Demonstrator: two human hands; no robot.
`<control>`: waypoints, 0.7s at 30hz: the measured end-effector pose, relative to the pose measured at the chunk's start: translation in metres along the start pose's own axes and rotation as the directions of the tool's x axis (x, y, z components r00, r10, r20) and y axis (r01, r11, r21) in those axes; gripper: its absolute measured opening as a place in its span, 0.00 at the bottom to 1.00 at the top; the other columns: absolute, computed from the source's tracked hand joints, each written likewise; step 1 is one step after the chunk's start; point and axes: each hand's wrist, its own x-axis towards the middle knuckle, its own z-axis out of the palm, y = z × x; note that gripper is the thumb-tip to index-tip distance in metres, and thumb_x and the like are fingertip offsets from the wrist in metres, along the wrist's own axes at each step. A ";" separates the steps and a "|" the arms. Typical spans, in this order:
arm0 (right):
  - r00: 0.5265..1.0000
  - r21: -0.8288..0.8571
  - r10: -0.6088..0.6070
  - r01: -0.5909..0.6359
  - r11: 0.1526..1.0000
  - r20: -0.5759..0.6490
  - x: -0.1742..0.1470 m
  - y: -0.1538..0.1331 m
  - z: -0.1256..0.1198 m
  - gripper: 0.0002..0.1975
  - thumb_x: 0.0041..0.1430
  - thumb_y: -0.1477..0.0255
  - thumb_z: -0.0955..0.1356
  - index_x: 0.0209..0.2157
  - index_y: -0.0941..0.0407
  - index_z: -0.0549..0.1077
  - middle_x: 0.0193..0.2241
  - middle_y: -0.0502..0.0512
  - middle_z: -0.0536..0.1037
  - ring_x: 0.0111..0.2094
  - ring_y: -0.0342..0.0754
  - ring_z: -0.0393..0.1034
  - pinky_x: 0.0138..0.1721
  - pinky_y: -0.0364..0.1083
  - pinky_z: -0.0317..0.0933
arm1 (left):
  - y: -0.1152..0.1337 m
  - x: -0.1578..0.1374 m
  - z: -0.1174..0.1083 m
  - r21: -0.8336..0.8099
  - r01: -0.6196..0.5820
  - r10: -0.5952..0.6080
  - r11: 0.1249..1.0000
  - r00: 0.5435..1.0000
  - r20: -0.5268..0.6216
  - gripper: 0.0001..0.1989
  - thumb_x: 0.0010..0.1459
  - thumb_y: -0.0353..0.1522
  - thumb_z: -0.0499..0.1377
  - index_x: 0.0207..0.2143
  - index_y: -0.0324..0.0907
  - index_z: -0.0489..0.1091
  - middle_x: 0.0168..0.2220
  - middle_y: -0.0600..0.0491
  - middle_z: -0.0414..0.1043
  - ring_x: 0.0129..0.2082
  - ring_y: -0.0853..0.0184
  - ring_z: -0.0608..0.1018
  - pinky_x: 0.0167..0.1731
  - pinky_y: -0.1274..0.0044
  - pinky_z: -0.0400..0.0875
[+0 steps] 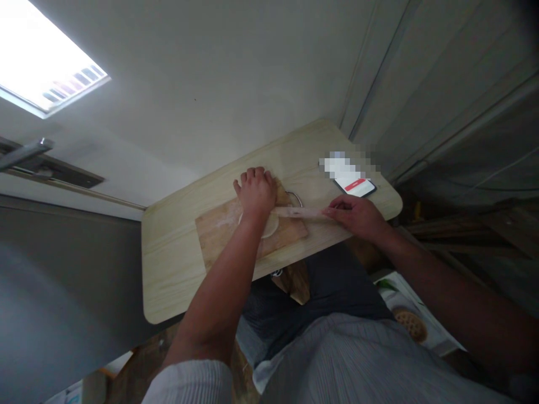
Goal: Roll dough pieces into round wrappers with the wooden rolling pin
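A wooden cutting board (pixel 219 230) with white dusty smears lies on the table. On it rests a pale, flat round (pixel 269 226) that looks like dough, partly hidden by my left wrist. My left hand (pixel 256 193) lies palm down over the board's far side, with its fingers stretched forward and slightly apart. My right hand (pixel 356 216) is closed at the board's right, pinching one end of a pale, narrow strip (pixel 303 212). The strip's other end reaches over the board to the round, near my left wrist. What it is made of is unclear.
The light wooden table (pixel 172 264) stands against a white wall. A lit phone (pixel 356 185) lies at its right end. A metal loop (pixel 297 197) shows by the board. Below, beside my legs, is a white tray (pixel 400 297) holding a round brown item.
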 end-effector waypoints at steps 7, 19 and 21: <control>0.995 0.037 0.095 -0.095 0.995 0.000 0.001 -0.005 0.001 0.22 0.52 0.49 0.71 0.32 0.55 0.77 0.22 0.50 0.75 0.18 0.42 0.64 0.22 0.45 0.56 | 0.004 0.008 0.000 -0.023 -0.004 0.004 1.000 1.000 -0.026 0.22 0.71 0.38 0.39 0.49 0.43 0.70 0.51 0.43 0.72 0.54 0.55 0.70 0.56 0.61 0.59; 1.000 -0.040 0.022 -0.023 0.999 -0.007 -0.001 -0.002 0.001 0.21 0.54 0.50 0.70 0.32 0.55 0.77 0.23 0.52 0.77 0.21 0.45 0.67 0.25 0.46 0.59 | 0.004 0.003 -0.001 -0.051 -0.064 0.063 0.997 0.998 -0.012 0.20 0.71 0.39 0.40 0.49 0.44 0.70 0.51 0.43 0.71 0.54 0.54 0.69 0.52 0.63 0.60; 1.000 -0.064 -0.005 0.005 0.998 -0.012 -0.002 -0.001 0.000 0.20 0.54 0.50 0.70 0.31 0.55 0.77 0.24 0.52 0.78 0.24 0.46 0.69 0.27 0.46 0.60 | 0.003 0.000 -0.001 -0.051 -0.084 0.083 0.995 0.996 -0.023 0.20 0.71 0.38 0.41 0.49 0.44 0.70 0.51 0.44 0.71 0.54 0.55 0.69 0.52 0.64 0.61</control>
